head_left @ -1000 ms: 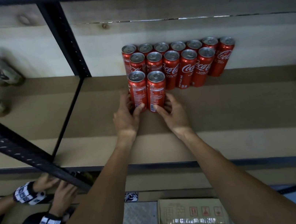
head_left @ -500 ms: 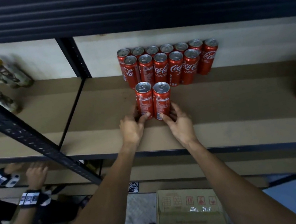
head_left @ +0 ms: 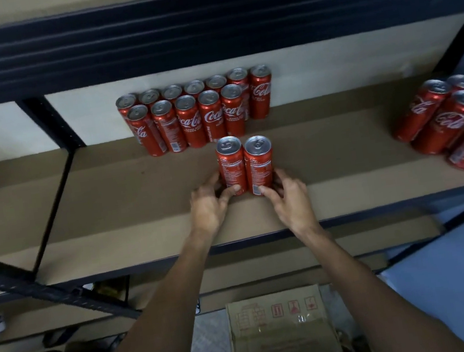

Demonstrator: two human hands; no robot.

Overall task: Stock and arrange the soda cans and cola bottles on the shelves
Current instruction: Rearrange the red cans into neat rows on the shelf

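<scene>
Presently: two slim red soda cans stand upright side by side on the brown shelf board [head_left: 107, 194], sides touching, silver tops up.

- left can [head_left: 230, 165]: the left hand [head_left: 208, 206] grips it low down, thumb laid across the near face, fingers curled round the far-left side.
- right can [head_left: 259, 165]: the right hand [head_left: 288, 200] grips it low down too, thumb on the near face, fingers wrapped round the right side.
- Hands close together, one clamped on each can; both forearms reach in over the shelf's near edge.
- The pair sits mid-depth on the board, apart from the back block of cans [head_left: 194, 115], with bare board between.
- Back block: a far row of seven against the pale back wall and a nearer row of five, all upright and packed tight.
- right cluster of cans [head_left: 454, 121]: at the right end of the same board, well apart from the held pair and partly cut off by the picture edge, so the count cannot be told.
- A black upright post [head_left: 51, 124] divides this bay from the one to the left.
- On the floor near the shelf's foot: a closed cardboard box [head_left: 281, 331] with red handling symbols.
</scene>
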